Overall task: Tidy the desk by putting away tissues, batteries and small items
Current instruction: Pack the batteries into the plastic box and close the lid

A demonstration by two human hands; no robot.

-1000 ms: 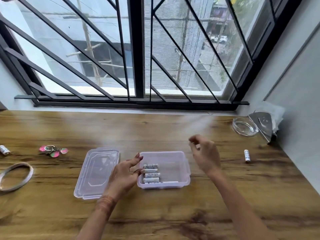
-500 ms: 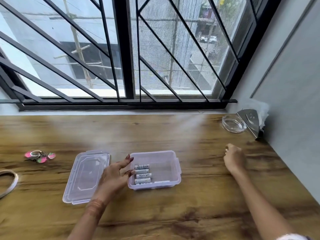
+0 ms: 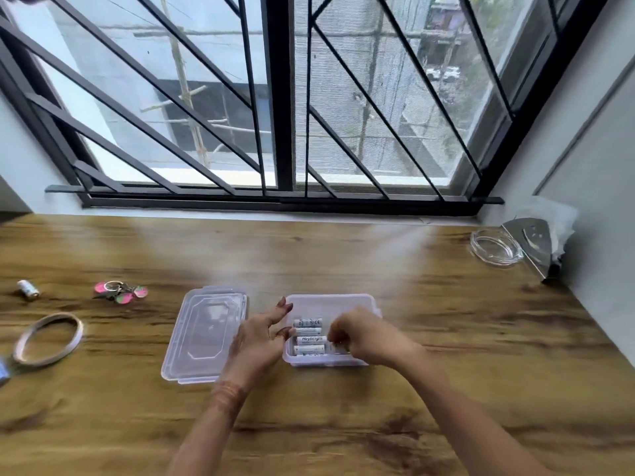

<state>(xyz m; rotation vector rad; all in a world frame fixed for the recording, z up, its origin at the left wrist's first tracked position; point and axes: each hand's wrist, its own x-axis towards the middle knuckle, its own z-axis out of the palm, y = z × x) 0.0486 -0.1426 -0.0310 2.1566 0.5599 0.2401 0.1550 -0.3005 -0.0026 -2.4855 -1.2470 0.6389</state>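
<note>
White cylindrical batteries (image 3: 308,336) lay side by side in a clear rectangular plastic box (image 3: 364,302) on the wood-grain bench (image 3: 343,255). The right hand (image 3: 364,333) reached inside, its grip curled, on what I cannot tell. The left hand (image 3: 257,341), fingers spread, touched the box's left wall, beside the clear flat lid (image 3: 205,334).

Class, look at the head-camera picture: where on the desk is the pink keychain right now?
The pink keychain lies on the left part of the desk, between the loose battery further left and the clear lid, with the bangle nearer the person.
</note>
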